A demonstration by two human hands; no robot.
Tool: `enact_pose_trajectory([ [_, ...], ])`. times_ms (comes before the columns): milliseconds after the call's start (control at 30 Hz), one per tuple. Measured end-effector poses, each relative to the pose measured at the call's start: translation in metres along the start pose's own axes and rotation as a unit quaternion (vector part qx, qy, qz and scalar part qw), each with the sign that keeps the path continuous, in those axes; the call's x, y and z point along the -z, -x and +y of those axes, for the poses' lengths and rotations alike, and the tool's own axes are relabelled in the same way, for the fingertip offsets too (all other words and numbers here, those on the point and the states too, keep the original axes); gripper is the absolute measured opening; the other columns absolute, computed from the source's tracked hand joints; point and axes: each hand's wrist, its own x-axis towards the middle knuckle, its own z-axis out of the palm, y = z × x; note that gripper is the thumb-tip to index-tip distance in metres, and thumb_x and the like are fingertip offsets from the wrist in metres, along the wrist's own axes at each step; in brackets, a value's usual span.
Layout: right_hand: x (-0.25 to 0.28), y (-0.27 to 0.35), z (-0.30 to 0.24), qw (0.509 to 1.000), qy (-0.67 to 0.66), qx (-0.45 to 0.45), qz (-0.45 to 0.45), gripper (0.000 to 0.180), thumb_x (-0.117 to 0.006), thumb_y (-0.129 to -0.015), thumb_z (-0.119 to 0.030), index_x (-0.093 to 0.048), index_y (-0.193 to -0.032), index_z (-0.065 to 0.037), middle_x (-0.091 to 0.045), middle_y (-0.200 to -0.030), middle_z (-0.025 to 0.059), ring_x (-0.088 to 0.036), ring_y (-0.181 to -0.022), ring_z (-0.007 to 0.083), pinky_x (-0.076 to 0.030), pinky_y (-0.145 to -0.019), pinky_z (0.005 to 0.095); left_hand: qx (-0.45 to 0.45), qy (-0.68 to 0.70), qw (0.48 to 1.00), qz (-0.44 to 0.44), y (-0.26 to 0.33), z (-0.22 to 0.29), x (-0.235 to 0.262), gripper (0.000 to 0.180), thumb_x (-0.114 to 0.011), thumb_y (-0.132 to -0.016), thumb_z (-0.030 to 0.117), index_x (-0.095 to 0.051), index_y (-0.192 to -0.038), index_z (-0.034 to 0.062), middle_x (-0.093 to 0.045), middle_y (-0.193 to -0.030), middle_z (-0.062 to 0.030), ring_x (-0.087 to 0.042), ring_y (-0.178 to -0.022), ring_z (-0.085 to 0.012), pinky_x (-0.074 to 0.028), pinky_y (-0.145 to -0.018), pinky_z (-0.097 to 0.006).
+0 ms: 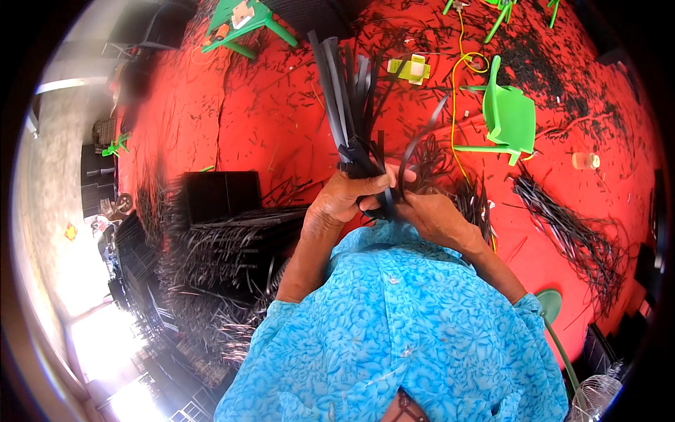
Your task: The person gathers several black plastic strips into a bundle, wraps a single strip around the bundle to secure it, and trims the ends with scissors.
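Note:
My left hand [342,197] is wrapped round a woven piece with a bundle of flat black strips [342,91] fanning upward from it, away from my body. Close beside it, my right hand [437,216] has its fingers drawn together at the piece's lower part. A single loose black strip [416,144] curves up from between the two hands, and my right fingers seem to pinch its lower end. The fingertips there are partly hidden and slightly blurred. Both hands are in front of my blue patterned shirt.
On my left stands a tall stack of black woven panels [232,243] with frayed edges. A red floor sheet [288,133] is littered with black scraps. To the right are a green chair [510,116], a yellow cord [455,126], a bundle of black strips [562,225] and a jar [585,161].

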Motion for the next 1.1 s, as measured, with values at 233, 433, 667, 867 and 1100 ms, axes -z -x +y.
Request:
enact_pose_trajectory([
  [233,-0.006,0.041,0.049,0.983,-0.152,-0.068,-0.083,0.017,-0.043,-0.086,-0.020,-0.048,-0.087,-0.004,-0.054,-0.069,0.0168,-0.055,-0.068,0.0347,-0.042,-0.058,0.0390,-0.055,-0.021,0.998,0.015,0.001,0.000,-0.004,0.018,-0.064,-0.074,0.019,-0.056,-0.074,0.0028,-0.057,-0.083,-0.0144,-0.039,-0.047,-0.0046,-0.028,-0.038,-0.015],
  [433,-0.004,0.050,0.076,0.986,-0.110,-0.062,-0.108,0.013,-0.040,-0.086,-0.014,-0.047,-0.092,-0.004,-0.050,-0.069,0.0176,-0.051,-0.060,0.0307,-0.041,-0.057,0.0366,-0.075,-0.050,0.995,0.035,0.000,-0.003,-0.013,0.017,-0.064,-0.074,0.019,-0.056,-0.074,0.0028,-0.056,-0.085,-0.0157,-0.038,-0.045,-0.0049,-0.027,-0.037,-0.015],
  [667,0.037,0.039,0.070,0.904,-0.377,-0.016,-0.202,0.041,-0.043,-0.088,-0.026,-0.038,-0.121,-0.003,-0.048,-0.114,0.0121,-0.047,-0.105,0.0218,-0.037,-0.089,0.0340,-0.055,-0.077,0.995,-0.021,0.005,0.006,-0.014,0.017,-0.065,-0.072,0.019,-0.057,-0.068,0.0044,-0.057,-0.075,-0.0069,-0.034,-0.044,-0.0027,-0.025,-0.039,-0.018],
  [867,0.060,-0.037,-0.013,0.856,-0.490,0.014,0.165,0.030,-0.042,-0.090,-0.022,-0.046,-0.114,-0.003,-0.053,-0.103,0.0061,-0.050,-0.093,0.0102,-0.042,-0.081,0.0281,0.024,-0.157,0.987,-0.033,0.005,-0.002,-0.023,0.017,-0.068,-0.070,0.020,-0.059,-0.075,0.0063,-0.056,-0.073,0.0018,-0.038,-0.053,-0.0022,-0.027,-0.042,-0.018],
  [1100,0.071,-0.053,-0.005,0.577,-0.774,0.094,0.245,0.020,-0.044,-0.089,-0.024,-0.050,-0.095,-0.006,-0.049,-0.070,-0.0007,-0.045,-0.058,0.0065,-0.039,-0.054,0.0221,0.014,-0.126,0.992,0.010,0.005,0.000,-0.022,0.018,-0.069,-0.069,0.019,-0.059,-0.076,0.0051,-0.058,-0.079,-0.0024,-0.040,-0.052,-0.0031,-0.027,-0.039,-0.018],
])
